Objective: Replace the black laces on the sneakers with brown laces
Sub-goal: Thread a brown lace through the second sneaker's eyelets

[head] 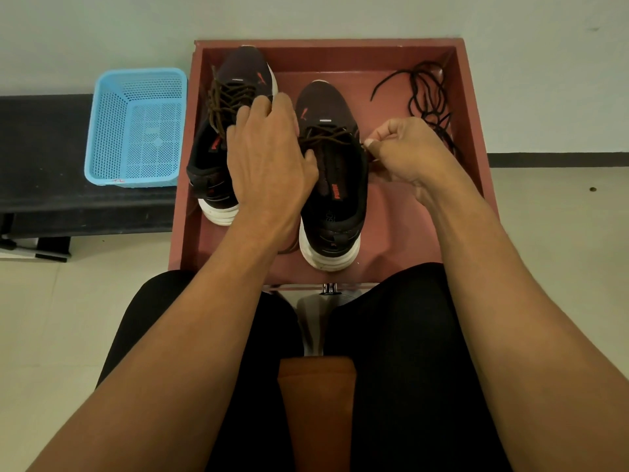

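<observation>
Two black sneakers with white soles stand in a reddish-brown tray (469, 107). The left sneaker (211, 172) carries brown laces (224, 97). On the right sneaker (335, 199), brown laces (326, 136) cross the upper eyelets. My left hand (269, 158) lies over the gap between the shoes, its fingers spread and its thumb against the right shoe's tongue; what its fingertips touch is hidden. My right hand (405, 148) pinches a brown lace end at the right shoe's right edge. A loose pile of black laces (425, 93) lies in the tray's far right corner.
A light blue perforated basket (136, 127) sits on a dark bench (44, 158) left of the tray. The tray stands against a pale wall. My legs in black trousers and a brown seat (316, 403) fill the lower view.
</observation>
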Demonstrator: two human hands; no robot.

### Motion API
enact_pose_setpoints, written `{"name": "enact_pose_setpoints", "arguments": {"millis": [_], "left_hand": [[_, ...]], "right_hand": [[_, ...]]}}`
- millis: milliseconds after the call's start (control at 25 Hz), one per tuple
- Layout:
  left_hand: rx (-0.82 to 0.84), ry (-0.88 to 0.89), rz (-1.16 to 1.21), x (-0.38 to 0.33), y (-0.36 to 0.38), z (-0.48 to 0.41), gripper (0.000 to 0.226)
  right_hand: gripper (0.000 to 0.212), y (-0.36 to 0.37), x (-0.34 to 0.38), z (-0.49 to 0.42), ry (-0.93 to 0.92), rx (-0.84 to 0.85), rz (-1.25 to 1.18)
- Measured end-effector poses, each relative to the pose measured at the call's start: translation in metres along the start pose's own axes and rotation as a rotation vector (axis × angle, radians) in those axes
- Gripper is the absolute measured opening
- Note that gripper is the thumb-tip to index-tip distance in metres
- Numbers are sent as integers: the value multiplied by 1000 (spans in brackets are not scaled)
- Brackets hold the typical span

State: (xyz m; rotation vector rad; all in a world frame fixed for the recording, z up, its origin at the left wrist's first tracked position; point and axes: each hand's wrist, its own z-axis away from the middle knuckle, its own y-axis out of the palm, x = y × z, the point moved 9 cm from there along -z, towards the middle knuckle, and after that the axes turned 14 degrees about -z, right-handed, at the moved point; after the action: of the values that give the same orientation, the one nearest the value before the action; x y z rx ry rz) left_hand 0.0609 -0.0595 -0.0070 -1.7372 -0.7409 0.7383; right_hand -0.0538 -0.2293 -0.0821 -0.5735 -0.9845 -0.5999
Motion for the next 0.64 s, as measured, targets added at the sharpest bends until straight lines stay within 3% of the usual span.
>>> {"name": "enact_pose_setpoints", "arguments": {"millis": [200,320,400,560,640], "left_hand": [[186,-155,16,19,17,6,36],[254,-169,-18,22,23,10,47],[306,-133,-73,19,26,13,51],[415,-75,-144,11,33,21,53],[450,-77,-128,8,34,22,53]], "right_hand": [[21,-12,-14,3,126,-31,123],[12,-24,-12,0,137,-46,521],[12,-24,1,1,41,-63,658],[23,-6,37,11,-293,-26,616],[17,1,48,16,-399,-3,619]]}}
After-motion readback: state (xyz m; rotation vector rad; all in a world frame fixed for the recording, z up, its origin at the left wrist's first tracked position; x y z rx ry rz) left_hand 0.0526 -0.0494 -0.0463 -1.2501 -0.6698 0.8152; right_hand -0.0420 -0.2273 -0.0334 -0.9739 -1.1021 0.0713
